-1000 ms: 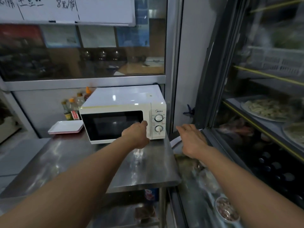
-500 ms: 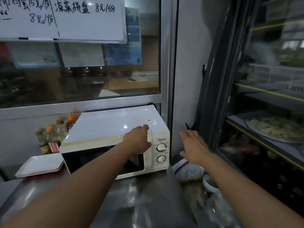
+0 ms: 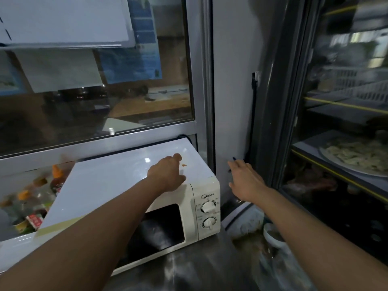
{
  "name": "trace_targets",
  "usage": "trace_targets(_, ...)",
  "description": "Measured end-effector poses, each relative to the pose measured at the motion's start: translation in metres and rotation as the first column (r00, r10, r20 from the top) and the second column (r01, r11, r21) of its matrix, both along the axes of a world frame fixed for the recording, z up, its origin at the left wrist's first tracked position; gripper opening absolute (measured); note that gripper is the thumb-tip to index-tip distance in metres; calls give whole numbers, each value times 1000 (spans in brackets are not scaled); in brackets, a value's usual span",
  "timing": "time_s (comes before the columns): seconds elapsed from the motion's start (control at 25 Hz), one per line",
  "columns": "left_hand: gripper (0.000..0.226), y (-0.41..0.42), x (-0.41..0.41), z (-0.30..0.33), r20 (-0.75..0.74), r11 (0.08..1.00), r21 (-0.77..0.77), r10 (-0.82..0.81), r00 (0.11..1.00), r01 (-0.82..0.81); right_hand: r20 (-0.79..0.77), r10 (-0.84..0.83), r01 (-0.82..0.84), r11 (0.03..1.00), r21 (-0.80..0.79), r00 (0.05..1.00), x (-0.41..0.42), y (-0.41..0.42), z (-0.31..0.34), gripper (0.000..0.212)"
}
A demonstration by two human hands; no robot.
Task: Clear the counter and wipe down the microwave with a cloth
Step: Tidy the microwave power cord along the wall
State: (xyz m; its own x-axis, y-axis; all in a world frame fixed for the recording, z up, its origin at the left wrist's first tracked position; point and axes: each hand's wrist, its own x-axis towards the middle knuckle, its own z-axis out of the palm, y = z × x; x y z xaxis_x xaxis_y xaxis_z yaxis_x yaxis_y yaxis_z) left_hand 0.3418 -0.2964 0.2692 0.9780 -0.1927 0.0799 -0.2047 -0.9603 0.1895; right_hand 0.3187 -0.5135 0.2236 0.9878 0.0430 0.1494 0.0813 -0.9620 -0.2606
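A glass-fronted display fridge (image 3: 340,143) fills the right side, a plate of food (image 3: 354,156) on one shelf. The white Midea microwave (image 3: 117,185) sits on the steel counter (image 3: 199,267) below the window, door closed. The left hand (image 3: 168,175) rests over the microwave's top near the front right corner, fingers curled, holding nothing visible. The right hand (image 3: 245,179) hovers beside the microwave, fingers straight and spread, empty. Blurred sauce bottles (image 3: 42,190) stand behind the microwave's left side. A small brown crumb (image 3: 184,164) lies just beyond the left hand.

Sauce bottles (image 3: 31,198), whiteboard (image 3: 63,19), glass-door fridge (image 3: 340,122), plate of food (image 3: 357,156)
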Motion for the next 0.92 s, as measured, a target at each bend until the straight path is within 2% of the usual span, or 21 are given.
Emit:
trace_targets(0.44,57,-37,127,-8,26,995,-28,93,995,-93,-22,121,-117,983,142,992,164,-15,-42,57)
trace_targets(0.64,52,-44,180,-15,68,988,-25,153,986,-152,-83,184,-157,952,263,979,234,-9,-74,65)
trace_targets(0.92,44,-48,223,-31,176,987,22,156,972,-162,-100,256,-185,871,454,962,295,8,-125,62)
